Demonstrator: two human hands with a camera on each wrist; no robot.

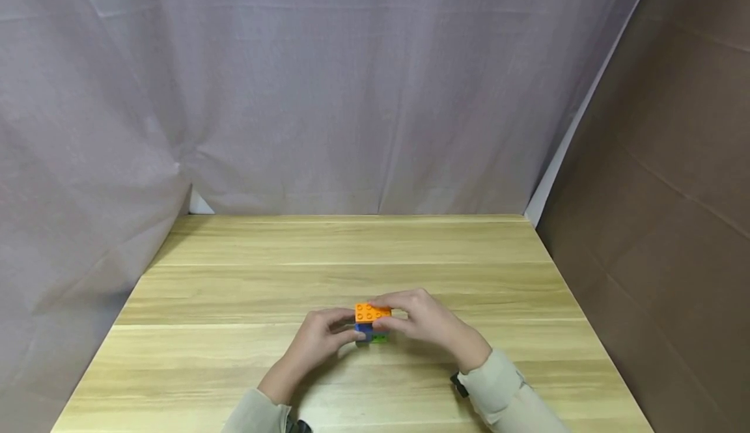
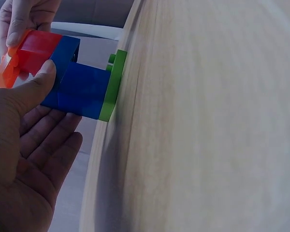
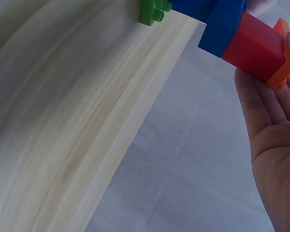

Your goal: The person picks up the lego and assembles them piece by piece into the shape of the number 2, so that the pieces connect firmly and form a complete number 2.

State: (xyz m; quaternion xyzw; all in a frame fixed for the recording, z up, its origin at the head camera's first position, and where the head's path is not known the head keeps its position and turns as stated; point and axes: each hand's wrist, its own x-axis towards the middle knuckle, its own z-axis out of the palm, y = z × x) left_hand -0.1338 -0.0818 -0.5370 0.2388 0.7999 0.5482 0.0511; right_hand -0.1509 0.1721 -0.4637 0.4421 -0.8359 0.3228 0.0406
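Observation:
Both hands are at a stack of toy building blocks near the front middle of the table [image 1: 246,290]. Its base is a thin green plate [image 2: 113,87] with studs, under blue blocks [image 2: 84,89], one of which overhangs. A red block [image 3: 257,47] comes above the blue, topped by an orange studded plate [image 1: 364,314]. My left hand [image 1: 316,338] pinches the blue part from the left, thumb in front and fingers behind. From the right, my right hand [image 1: 430,322] holds the orange plate between thumb and fingers, its fingertips reaching the red block.
A grey curtain [image 1: 328,94] hangs behind the table's back edge, continuing along the left. On the right side a brown cloth [image 1: 656,159] hangs beside the edge.

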